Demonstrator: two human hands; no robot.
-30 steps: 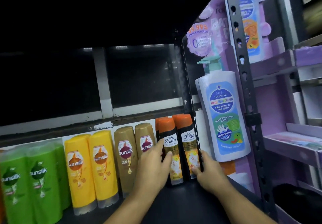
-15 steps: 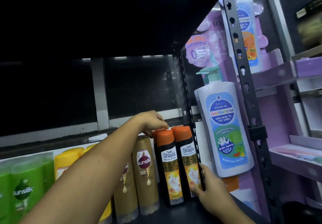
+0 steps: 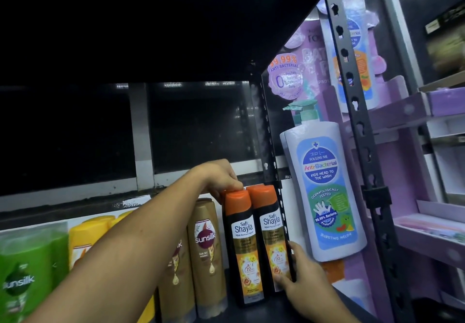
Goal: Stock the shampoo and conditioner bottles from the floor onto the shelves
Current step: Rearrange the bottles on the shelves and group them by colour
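Stocking looks well on: dark shelf (image 3: 266,310) carries a front row from 8 o'clock to 5 o'clock, all upright, touching or just beside each other. Floor stock is not in view, so cannot tell what is left. Current step, my read: squaring up the last pair at the row's right end.

Left hand (image 3: 221,177) reaches in from 7 o'clock, fingers curled down on the orange cap of the left Shayla bottle (image 3: 242,247), gripping it at the top. Right hand (image 3: 299,272) at 5 o'clock holds the right Shayla bottle (image 3: 273,242) low down, thumb on the label, fingers up its side against the shelf post. Both bottles stand on the shelf, touching.

Counts, front row only:
- Shayla, black with orange cap: 2; an orange edge behind the left cap hints at more, unclear.
- Brown Sunsilk (image 3: 205,242): 2, 1 half hidden by the arm.
- Yellow Sunsilk (image 3: 85,234): 2, partly hidden.
- Green Sunsilk (image 3: 22,272): at least 2.
- Pump wash bottles on the purple stand at 3 o'clock: 1 lower (image 3: 324,197), 1 upper (image 3: 359,53), not part of this shelf.
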